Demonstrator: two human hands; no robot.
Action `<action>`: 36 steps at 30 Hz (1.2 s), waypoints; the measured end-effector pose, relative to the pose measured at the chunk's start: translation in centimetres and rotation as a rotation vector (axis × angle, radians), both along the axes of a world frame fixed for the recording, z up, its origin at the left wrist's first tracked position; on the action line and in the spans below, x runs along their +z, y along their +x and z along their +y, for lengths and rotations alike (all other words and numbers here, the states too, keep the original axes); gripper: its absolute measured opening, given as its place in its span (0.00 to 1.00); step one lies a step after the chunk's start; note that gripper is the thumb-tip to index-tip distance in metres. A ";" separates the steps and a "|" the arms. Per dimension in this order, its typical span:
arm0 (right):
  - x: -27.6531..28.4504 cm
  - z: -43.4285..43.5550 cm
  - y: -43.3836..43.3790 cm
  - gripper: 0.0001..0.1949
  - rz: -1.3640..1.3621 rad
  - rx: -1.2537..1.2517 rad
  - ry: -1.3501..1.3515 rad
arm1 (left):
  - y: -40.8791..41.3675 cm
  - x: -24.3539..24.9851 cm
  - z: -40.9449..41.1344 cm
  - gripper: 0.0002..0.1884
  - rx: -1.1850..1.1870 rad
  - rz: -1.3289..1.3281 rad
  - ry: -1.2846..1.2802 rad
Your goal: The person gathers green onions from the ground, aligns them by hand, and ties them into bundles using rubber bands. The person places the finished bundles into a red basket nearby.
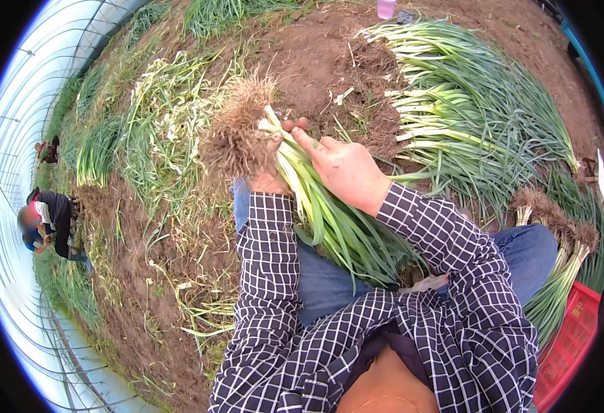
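Note:
A bunch of green onions (pixel 312 191) lies slanted across my lap, its matted brown roots (pixel 242 129) at the upper left and its green leaves towards the lower right. My left hand (pixel 271 181) holds the bunch just below the roots, its fingers mostly hidden under roots and stalks. My right hand (pixel 345 168) is at the white stalks near the root end, thumb and forefinger close together there; whether they pinch a stalk or a leaf cannot be made out.
Many green onions (pixel 451 103) lie spread on the soil at the upper right. Root-topped bundles (pixel 565 258) rest by a red plastic crate (pixel 565 335) at the lower right. Stripped leaves (pixel 167 118) litter the left ground. A pink cup (pixel 386 9) stands at the top; people work far left.

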State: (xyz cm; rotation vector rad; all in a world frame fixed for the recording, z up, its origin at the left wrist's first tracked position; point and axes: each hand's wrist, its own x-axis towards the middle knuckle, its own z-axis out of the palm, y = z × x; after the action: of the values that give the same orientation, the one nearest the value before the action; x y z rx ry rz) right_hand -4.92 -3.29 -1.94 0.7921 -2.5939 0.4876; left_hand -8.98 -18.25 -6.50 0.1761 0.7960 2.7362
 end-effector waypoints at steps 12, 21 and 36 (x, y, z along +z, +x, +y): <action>-0.7 0.1 -1.2 0.14 -0.215 0.016 0.006 | -0.2 -6.6 -1.5 0.18 -0.185 -0.223 0.498; -3.4 2.6 -1.6 0.20 -1.422 0.228 -0.847 | 0.7 -4.8 2.8 0.20 0.069 -0.281 -0.185; -12.3 14.8 -7.4 0.29 -0.844 -0.370 -0.281 | 1.3 -5.6 0.5 0.32 -0.054 -0.465 -0.029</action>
State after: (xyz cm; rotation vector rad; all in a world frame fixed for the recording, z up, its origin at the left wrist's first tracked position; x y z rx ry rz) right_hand -12.32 11.51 -14.20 -0.0378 -3.1823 1.2373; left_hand -7.64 -17.78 -12.10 -0.4233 0.6817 2.5571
